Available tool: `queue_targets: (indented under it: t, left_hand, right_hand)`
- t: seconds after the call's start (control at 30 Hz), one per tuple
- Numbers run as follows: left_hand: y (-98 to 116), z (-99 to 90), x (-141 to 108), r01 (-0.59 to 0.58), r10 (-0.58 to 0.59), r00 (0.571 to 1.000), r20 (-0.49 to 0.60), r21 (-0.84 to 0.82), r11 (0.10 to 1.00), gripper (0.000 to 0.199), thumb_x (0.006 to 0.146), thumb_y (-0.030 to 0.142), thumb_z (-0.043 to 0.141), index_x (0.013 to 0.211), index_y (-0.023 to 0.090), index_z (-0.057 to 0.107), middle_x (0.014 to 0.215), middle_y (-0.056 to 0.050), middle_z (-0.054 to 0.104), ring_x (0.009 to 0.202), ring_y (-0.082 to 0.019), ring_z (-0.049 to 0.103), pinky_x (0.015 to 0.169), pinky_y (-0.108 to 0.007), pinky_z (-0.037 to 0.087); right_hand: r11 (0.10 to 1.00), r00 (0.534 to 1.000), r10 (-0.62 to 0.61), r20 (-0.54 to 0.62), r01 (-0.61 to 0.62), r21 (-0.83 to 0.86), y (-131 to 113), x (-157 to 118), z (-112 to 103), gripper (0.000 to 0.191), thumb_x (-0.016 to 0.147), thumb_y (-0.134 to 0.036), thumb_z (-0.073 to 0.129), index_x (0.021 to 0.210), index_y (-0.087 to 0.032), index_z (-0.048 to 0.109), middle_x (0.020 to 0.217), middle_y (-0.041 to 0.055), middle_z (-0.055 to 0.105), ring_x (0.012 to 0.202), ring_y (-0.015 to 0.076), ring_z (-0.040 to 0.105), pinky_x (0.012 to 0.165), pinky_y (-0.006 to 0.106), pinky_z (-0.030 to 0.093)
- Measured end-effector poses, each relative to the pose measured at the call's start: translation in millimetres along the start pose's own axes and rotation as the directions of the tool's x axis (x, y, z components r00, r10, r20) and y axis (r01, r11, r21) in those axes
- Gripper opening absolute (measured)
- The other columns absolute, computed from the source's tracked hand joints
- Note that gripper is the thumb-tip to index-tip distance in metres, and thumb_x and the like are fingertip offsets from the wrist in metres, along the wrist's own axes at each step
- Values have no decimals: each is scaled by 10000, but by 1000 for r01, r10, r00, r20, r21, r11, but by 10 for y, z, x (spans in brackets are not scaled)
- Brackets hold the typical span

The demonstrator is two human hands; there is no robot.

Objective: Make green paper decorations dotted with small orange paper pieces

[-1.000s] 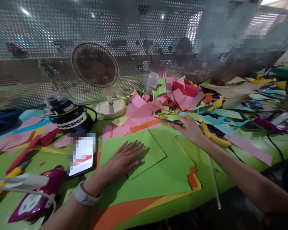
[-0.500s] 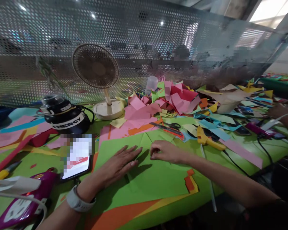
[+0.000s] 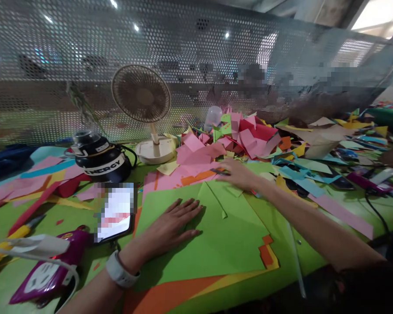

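My left hand lies flat with spread fingers on a large green paper sheet. On the sheet's upper part are folds or cut lines, with a small raised green tip standing up from it. My right hand reaches over the sheet's far edge, smeared by motion. Under its fingers the dark end of a craft knife shows; the rest is covered, and I cannot make out whether the fingers grip it. Orange paper and yellow paper peek out below the green sheet.
A phone and a purple glue gun lie left of the sheet. Behind stand a black bottle and a small fan. Pink paper scraps pile up at the back. A yellow glue gun is partly behind my right arm.
My right hand has moved from above the green sheet up and away to the craft knife at its far edge. My left hand stays flat on the sheet. The view has shifted slightly.
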State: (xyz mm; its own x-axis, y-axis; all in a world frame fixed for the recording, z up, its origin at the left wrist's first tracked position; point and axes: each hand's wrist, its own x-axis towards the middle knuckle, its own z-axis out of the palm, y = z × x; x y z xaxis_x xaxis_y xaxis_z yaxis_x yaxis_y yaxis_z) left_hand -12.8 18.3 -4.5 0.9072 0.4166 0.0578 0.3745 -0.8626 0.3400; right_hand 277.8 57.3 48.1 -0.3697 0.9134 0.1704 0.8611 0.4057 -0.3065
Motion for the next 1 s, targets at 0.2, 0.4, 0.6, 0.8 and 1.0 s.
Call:
queue_targets:
  t: [0.2, 0.4, 0.6, 0.8, 1.0]
  left_hand:
    - [-15, -65, -21, -2, 2, 1000, 11, -22, 1000, 592, 939, 491, 399, 1469, 295, 224, 1523, -32, 294, 1409, -244, 211, 1153, -490, 171]
    - [4, -121, -24, 98, -108, 989, -100, -101, 990, 702, 874, 521, 517, 1466, 264, 242, 1479, -100, 389, 1320, -283, 403, 1056, -467, 381]
    - [25, -40, 34, 169, -211, 947, -241, -182, 969, 590, 860, 475, 549, 1384, 244, 408, 1141, -96, 674, 985, -253, 644, 841, -408, 536]
    - [51, -89, 55, 249, -339, 883, -325, -288, 925, 289, 880, 296, 440, 1035, 203, 665, 969, -68, 742, 821, -238, 693, 738, -381, 562]
    - [-18, -191, -23, 279, -481, 665, -571, -408, 869, 268, 851, 371, 506, 942, 168, 655, 879, -69, 744, 762, -219, 696, 664, -327, 570]
  right_hand:
    - [970, 931, -243, 273, 231, 76, -305, 317, 354, 471, 575, -395, 836, 970, -175, 703, 943, 69, 685, 874, 230, 592, 761, 311, 421]
    - [968, 928, -249, 277, 228, 106, -276, 175, 238, 178, 691, -326, 772, 757, -166, 729, 763, 32, 653, 772, 185, 570, 677, 265, 391]
    - [963, 947, -250, 201, 221, 154, -413, 32, 51, 120, 797, -285, 693, 787, -175, 741, 723, 1, 670, 730, 149, 594, 666, 237, 415]
    - [987, 989, -146, 0, 146, 61, -506, 21, -54, 183, 853, -284, 634, 956, -165, 727, 949, 81, 693, 923, 226, 603, 832, 343, 438]
    - [1000, 999, 5, -43, -4, 17, -799, -784, 41, 616, 943, -516, 365, 1459, -184, 306, 1507, 136, 315, 1373, 304, 280, 1095, 540, 231]
